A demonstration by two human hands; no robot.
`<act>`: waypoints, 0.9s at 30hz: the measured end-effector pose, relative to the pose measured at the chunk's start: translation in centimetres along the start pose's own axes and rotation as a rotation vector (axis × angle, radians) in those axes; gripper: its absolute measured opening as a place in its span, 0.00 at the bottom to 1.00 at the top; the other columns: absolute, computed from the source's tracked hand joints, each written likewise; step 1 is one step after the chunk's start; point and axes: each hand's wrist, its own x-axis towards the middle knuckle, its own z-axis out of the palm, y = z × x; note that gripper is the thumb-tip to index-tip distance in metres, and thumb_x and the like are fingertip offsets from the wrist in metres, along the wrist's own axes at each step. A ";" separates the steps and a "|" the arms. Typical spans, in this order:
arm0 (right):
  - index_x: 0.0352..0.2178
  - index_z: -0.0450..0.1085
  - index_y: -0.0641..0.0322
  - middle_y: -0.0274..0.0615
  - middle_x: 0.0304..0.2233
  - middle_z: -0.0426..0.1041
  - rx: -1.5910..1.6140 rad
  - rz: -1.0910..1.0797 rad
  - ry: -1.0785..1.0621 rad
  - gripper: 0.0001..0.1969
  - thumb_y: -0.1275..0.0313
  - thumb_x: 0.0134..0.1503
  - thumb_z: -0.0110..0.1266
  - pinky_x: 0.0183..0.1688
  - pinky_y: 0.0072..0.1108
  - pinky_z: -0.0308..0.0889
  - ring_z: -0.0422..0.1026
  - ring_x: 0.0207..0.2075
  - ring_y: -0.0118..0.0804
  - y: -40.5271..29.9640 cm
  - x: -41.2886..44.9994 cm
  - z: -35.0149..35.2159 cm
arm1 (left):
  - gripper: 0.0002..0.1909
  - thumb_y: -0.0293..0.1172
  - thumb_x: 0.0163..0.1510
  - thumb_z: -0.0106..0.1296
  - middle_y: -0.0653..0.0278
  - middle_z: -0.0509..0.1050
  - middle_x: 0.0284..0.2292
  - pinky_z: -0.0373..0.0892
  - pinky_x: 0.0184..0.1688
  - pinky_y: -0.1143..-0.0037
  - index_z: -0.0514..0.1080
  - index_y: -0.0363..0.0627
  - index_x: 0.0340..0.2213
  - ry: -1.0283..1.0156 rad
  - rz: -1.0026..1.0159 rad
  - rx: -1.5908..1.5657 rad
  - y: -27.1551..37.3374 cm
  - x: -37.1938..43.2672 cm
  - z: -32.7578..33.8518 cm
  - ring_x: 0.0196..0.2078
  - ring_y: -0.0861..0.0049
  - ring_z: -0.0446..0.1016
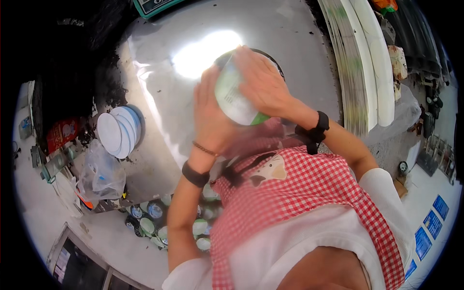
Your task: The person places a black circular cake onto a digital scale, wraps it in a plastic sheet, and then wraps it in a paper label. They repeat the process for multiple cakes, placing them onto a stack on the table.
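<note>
Both of my hands are on a round disc with a green and white printed face (232, 94), above a shiny metal tabletop (174, 105). My left hand (214, 108) lies along one side of the disc, blurred. My right hand (259, 81) rests flat over the other side, its fingers stretched out and also blurred. A dark curved rim (273, 59) shows behind the disc, beyond my right hand; what it belongs to is partly hidden. Whether the fingers grip the disc or only press on it is not plain.
A fanned stack of white and blue discs (117, 132) stands left, near a clear plastic bag (101, 174). Tall stacks of printed sheets (348, 72) line the right side. A green-edged container (156, 7) is at the far edge. Many round printed pieces (156, 210) lie below the table.
</note>
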 end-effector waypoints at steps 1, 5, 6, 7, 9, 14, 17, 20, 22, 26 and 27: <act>0.57 0.56 0.69 0.53 0.61 0.54 0.005 -0.002 -0.003 0.29 0.57 0.60 0.40 0.64 0.33 0.46 0.51 0.64 0.45 -0.2 0.1 0.0 | 0.37 0.43 0.51 0.53 0.53 0.59 0.57 0.55 0.60 0.62 0.55 0.42 0.58 -0.001 -0.005 0.003 -0.7 -0.4 0.4 0.60 0.58 0.57; 0.57 0.57 0.64 0.45 0.62 0.54 -0.093 -0.067 -0.111 0.28 0.59 0.59 0.42 0.63 0.33 0.47 0.52 0.64 0.40 -0.9 0.4 0.1 | 0.32 0.39 0.53 0.51 0.48 0.60 0.56 0.54 0.59 0.62 0.57 0.38 0.56 -0.096 -0.150 -0.234 -1.7 -1.1 1.3 0.60 0.55 0.57; 0.57 0.58 0.62 0.42 0.63 0.54 -0.139 -0.076 -0.118 0.28 0.59 0.59 0.43 0.63 0.33 0.47 0.53 0.63 0.39 -0.9 0.5 0.2 | 0.29 0.38 0.57 0.48 0.50 0.59 0.58 0.51 0.62 0.62 0.58 0.37 0.56 -0.095 -0.180 -0.324 -1.5 -0.7 0.9 0.62 0.56 0.54; 0.57 0.58 0.62 0.42 0.63 0.54 -0.140 -0.078 -0.109 0.28 0.59 0.59 0.43 0.63 0.33 0.47 0.53 0.63 0.39 -0.8 0.5 0.3 | 0.29 0.38 0.57 0.48 0.50 0.59 0.58 0.51 0.62 0.62 0.58 0.37 0.56 -0.092 -0.173 -0.318 -1.4 -0.6 1.1 0.62 0.56 0.54; 0.56 0.60 0.60 0.40 0.62 0.56 -0.208 -0.113 -0.066 0.26 0.59 0.58 0.43 0.63 0.33 0.48 0.54 0.63 0.39 -1.1 0.2 0.3 | 0.25 0.38 0.64 0.37 0.50 0.61 0.57 0.52 0.62 0.66 0.55 0.37 0.58 0.545 -0.609 -1.257 -1.2 -1.2 2.2 0.60 0.63 0.57; 0.54 0.63 0.60 0.40 0.59 0.59 -0.056 -0.183 -0.026 0.26 0.60 0.57 0.46 0.62 0.34 0.49 0.55 0.62 0.42 -3.3 -0.4 0.9 | 0.20 0.29 0.65 0.31 0.51 0.64 0.55 0.58 0.59 0.70 0.55 0.35 0.56 0.455 -0.599 -0.994 -0.6 -0.1 4.1 0.56 0.68 0.63; 0.44 0.69 0.61 0.43 0.50 0.66 0.169 -0.314 -0.145 0.20 0.61 0.53 0.47 0.53 0.32 0.59 0.62 0.55 0.45 -3.6 -2.4 1.1 | 0.19 0.23 0.63 0.34 0.52 0.64 0.55 0.59 0.58 0.71 0.58 0.35 0.55 0.499 -0.589 -0.978 -0.8 -0.1 4.2 0.55 0.69 0.64; 0.41 0.70 0.60 0.47 0.39 0.72 0.234 -0.204 -0.595 0.16 0.65 0.53 0.47 0.44 0.33 0.67 0.71 0.44 0.48 -3.6 -2.0 -5.5 | 0.23 0.26 0.56 0.44 0.54 0.60 0.58 0.49 0.63 0.63 0.61 0.42 0.54 0.557 -0.439 -0.150 -0.2 -0.5 4.2 0.62 0.60 0.56; 0.40 0.71 0.59 0.50 0.30 0.73 0.092 -0.005 -0.491 0.14 0.69 0.53 0.46 0.36 0.35 0.69 0.74 0.34 0.51 -0.3 -1.5 -7.3 | 0.23 0.32 0.55 0.45 0.57 0.57 0.60 0.44 0.63 0.57 0.63 0.49 0.54 0.252 -0.194 0.092 3.5 1.6 2.7 0.63 0.59 0.53; 0.34 0.68 0.60 0.45 0.24 0.74 0.042 0.176 -0.252 0.10 0.67 0.55 0.45 0.28 0.35 0.69 0.75 0.27 0.49 7.4 1.5 -3.5 | 0.25 0.50 0.53 0.46 0.64 0.51 0.63 0.32 0.59 0.43 0.66 0.69 0.53 -0.173 -0.040 0.324 5.7 2.6 4.0 0.66 0.60 0.45; 0.33 0.68 0.62 0.46 0.23 0.74 -0.021 0.015 -0.233 0.08 0.70 0.55 0.46 0.29 0.36 0.69 0.75 0.27 0.49 7.3 1.8 -3.7 | 0.26 0.52 0.53 0.46 0.64 0.51 0.63 0.31 0.59 0.42 0.65 0.70 0.54 -0.230 -0.079 0.327 5.4 2.4 4.1 0.67 0.59 0.44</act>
